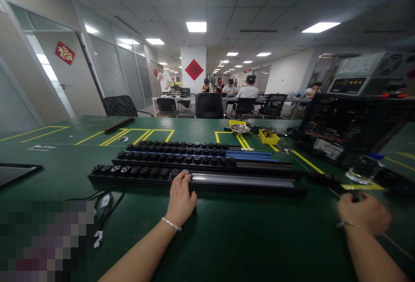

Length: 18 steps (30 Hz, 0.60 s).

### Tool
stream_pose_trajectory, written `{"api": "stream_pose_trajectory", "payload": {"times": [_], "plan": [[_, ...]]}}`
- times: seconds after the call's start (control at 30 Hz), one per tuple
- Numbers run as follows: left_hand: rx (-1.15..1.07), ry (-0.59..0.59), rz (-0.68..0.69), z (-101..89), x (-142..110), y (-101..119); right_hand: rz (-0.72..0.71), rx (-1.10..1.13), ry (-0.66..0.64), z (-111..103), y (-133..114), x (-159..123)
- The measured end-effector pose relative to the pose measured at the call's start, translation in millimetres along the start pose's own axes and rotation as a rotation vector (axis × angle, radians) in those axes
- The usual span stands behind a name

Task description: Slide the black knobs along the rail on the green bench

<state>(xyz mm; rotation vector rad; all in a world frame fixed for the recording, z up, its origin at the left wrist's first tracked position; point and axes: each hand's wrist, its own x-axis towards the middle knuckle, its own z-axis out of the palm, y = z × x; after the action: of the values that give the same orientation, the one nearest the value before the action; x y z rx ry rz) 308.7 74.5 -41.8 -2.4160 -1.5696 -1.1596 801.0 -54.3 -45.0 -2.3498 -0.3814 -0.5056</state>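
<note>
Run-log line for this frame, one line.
left hand: on nearest strip, at right end of black modules | right hand: curled near clear container, grip unclear | blue strip: behind nearest strip

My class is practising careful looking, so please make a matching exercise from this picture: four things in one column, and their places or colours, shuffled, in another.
Column one
1. Left hand
2. Right hand
3. Metal bowl
4. Bottle cap

Column two
A. Blue
B. Shiny silver, towards the far side of the green table
C. At the nearest black rail, where its row of black pieces ends
D. On the viewer's side of the clear bottle

Right pairs: 1-C, 2-D, 3-B, 4-A
</note>
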Motion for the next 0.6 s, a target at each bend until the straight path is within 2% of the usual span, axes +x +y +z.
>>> {"api": "stream_pose_trajectory", "payload": {"times": [0.1, 0.17, 0.3, 0.43, 0.53, 0.6], "plan": [[0.040, 0.017, -0.080, 3.9, 1, -3, -0.336, 0.059, 0.102, -6, -27, -23], [0.082, -0.020, -0.114, 6.1, 1, -4, -0.623, 0.144, 0.113, -8, -51, -45], [0.123, -0.110, -0.128, 5.7, 0, -3, -0.958, 0.237, -0.034, -10, -104, -109], [0.143, -0.134, -0.142, 1.1, 0, 1, -1.089, 0.242, -0.267, -9, -151, -179], [0.153, -0.138, -0.146, -1.4, 1, 4, -1.048, 0.157, -0.361, -6, -178, -216], [0.152, -0.141, -0.142, -1.8, 1, 4, -0.977, 0.106, -0.415, -4, -189, -228]]}}
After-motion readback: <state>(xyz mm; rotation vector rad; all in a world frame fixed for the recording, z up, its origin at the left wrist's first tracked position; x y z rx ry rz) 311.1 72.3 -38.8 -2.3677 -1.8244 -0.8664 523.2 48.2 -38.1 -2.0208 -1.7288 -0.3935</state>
